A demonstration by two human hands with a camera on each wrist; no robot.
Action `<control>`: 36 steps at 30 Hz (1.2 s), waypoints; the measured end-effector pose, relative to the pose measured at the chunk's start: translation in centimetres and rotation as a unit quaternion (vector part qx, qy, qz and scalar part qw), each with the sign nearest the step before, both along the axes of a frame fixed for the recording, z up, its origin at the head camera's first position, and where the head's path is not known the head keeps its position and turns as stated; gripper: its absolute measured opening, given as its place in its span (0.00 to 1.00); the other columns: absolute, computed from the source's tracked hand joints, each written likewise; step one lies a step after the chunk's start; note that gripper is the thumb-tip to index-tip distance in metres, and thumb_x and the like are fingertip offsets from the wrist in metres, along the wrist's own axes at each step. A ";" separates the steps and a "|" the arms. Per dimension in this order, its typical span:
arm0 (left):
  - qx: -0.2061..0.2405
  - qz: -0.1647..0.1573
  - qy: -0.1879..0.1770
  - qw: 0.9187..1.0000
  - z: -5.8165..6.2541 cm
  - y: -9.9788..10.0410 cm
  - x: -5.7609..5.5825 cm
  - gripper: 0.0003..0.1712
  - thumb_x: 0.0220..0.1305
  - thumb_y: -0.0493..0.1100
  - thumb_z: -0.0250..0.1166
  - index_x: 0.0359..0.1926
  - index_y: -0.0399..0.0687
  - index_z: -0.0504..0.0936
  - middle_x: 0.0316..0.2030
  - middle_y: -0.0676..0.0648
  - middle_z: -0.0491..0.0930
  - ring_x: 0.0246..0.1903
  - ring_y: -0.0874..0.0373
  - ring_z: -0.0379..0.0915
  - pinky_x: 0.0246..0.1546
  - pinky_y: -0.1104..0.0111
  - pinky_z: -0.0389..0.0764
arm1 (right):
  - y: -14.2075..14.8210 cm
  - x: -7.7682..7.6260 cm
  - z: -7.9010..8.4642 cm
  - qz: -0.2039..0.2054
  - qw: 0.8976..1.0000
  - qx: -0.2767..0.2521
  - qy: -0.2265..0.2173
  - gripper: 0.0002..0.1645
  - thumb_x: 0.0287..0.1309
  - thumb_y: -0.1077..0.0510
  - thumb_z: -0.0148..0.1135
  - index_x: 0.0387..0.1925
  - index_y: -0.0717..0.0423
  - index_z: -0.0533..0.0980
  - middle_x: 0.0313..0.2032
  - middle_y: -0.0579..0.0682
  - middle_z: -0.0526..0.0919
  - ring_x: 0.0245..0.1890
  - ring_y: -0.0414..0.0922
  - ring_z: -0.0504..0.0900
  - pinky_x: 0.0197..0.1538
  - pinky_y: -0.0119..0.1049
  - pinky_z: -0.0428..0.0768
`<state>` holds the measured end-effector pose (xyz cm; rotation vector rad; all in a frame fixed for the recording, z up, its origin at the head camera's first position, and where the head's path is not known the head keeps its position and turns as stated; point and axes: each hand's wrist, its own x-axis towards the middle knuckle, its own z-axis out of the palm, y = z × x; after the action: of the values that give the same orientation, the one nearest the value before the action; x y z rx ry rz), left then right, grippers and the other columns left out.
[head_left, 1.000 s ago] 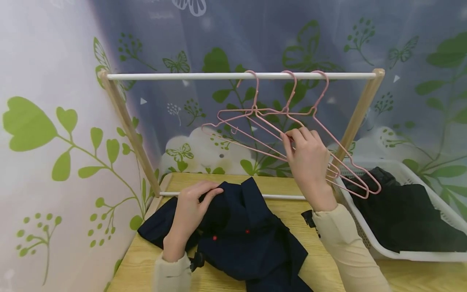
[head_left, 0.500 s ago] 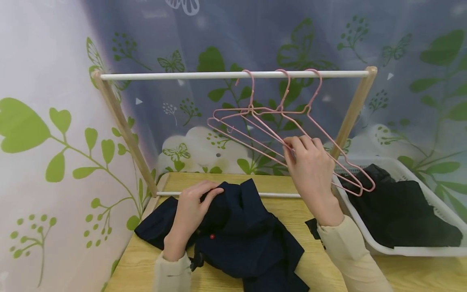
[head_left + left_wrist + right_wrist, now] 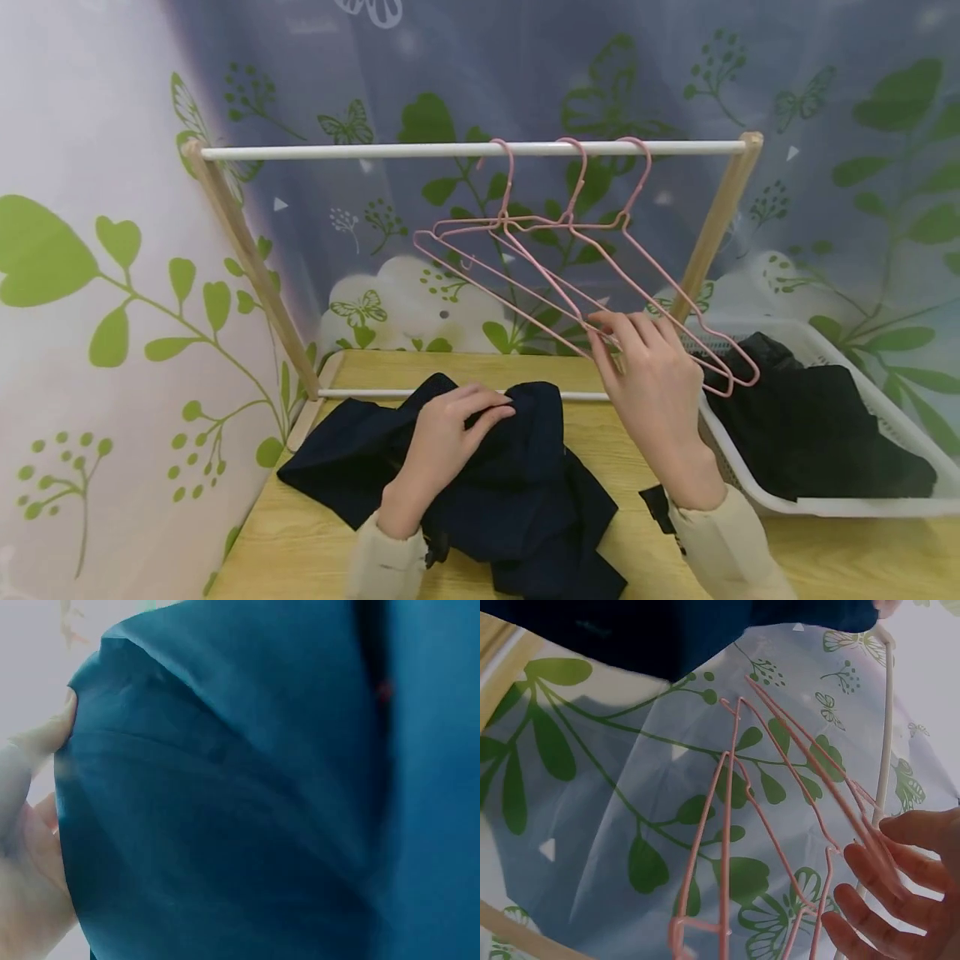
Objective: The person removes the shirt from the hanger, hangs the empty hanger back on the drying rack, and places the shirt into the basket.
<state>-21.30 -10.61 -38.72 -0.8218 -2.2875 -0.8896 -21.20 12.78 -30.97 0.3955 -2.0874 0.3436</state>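
Note:
A dark navy shirt (image 3: pixel 517 483) lies bunched on the wooden board. At its upper edge my left hand (image 3: pixel 450 433) pinches the cloth between thumb and fingers; in the left wrist view that raised cloth (image 3: pixel 202 787) fills most of the picture. Three pink wire hangers hang from the white rail. My right hand (image 3: pixel 656 383) has its thumb and fingertips on the sloping arm of the leftmost hanger (image 3: pixel 511 179), pinching it while the hook stays over the rail. The right wrist view shows the hanger wire between the thumb and fingers (image 3: pixel 859 870).
The rack's white rail (image 3: pixel 337 152) runs between wooden posts. Two other hangers, the middle one (image 3: pixel 582 179) and the right one (image 3: pixel 641 179), hang close by. A white basket (image 3: pixel 817 507) with dark clothes (image 3: pixel 817 442) stands at the right. Patterned curtain backs everything.
My left hand has moved right with the pinched cloth, and the shirt's folds have shifted. My right hand has slid slightly lower, still at the leftmost hanger. The head view has shifted a little.

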 end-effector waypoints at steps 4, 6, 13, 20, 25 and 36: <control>-0.079 -0.023 -0.053 0.995 -1.9 1.1 0.2 0.10 0.62 0.55 0.58 0.38 0.64 0.84 0.32 0.63 0.78 0.25 0.73 0.71 0.25 0.79 0.71 | 0.6 0.7 -1.2 0.011 1.000 -0.009 -0.005 0.13 0.58 0.51 0.60 0.44 0.48 0.79 0.33 0.48 0.82 0.33 0.49 0.77 0.21 0.37 0.70; -0.126 -0.037 -0.090 0.987 -3.1 1.3 0.5 0.10 0.61 0.55 0.58 0.39 0.65 0.84 0.32 0.63 0.78 0.24 0.73 0.71 0.25 0.80 0.71 | 0.9 1.0 -2.0 0.013 1.000 -0.008 -0.011 0.15 0.58 0.51 0.60 0.46 0.49 0.78 0.33 0.48 0.83 0.35 0.49 0.78 0.24 0.39 0.73; -0.182 -0.067 -0.153 0.969 -6.4 0.9 1.1 0.11 0.61 0.55 0.58 0.40 0.64 0.84 0.36 0.62 0.80 0.33 0.71 0.76 0.32 0.79 0.75 | 1.6 2.2 -5.3 0.006 0.999 -0.011 -0.041 0.22 0.54 0.53 0.63 0.52 0.51 0.74 0.32 0.46 0.82 0.35 0.47 0.79 0.19 0.35 0.71; -0.091 -0.027 -0.111 0.989 -5.0 -2.2 1.3 0.11 0.64 0.57 0.54 0.41 0.68 0.81 0.37 0.68 0.78 0.34 0.75 0.74 0.35 0.76 0.76 | 1.3 2.6 -8.8 0.042 0.997 -0.041 -0.056 0.22 0.51 0.54 0.65 0.47 0.57 0.72 0.31 0.47 0.80 0.31 0.44 0.80 0.18 0.35 0.74; -0.066 0.123 -0.077 0.987 -4.0 -7.7 0.4 0.09 0.63 0.54 0.58 0.41 0.66 0.82 0.36 0.65 0.79 0.33 0.68 0.76 0.33 0.69 0.77 | 1.0 2.6 -10.5 0.078 0.994 0.006 -0.081 0.24 0.49 0.53 0.66 0.48 0.56 0.73 0.36 0.48 0.79 0.36 0.46 0.78 0.30 0.37 0.78; -0.142 0.259 -0.221 0.929 -8.4 -17.0 -0.7 0.26 0.61 0.49 0.61 0.56 0.40 0.73 0.54 0.29 0.68 0.50 0.30 0.65 0.46 0.44 0.69 | 0.0 2.8 -12.9 0.169 0.953 0.154 -0.198 0.34 0.56 0.37 0.56 0.65 0.33 0.61 0.63 0.48 0.64 0.59 0.50 0.67 0.51 0.49 0.73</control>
<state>-21.99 -27.56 -47.12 -0.0855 -2.8738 -0.5397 -18.40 12.81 -43.85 0.9427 -2.4758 0.3152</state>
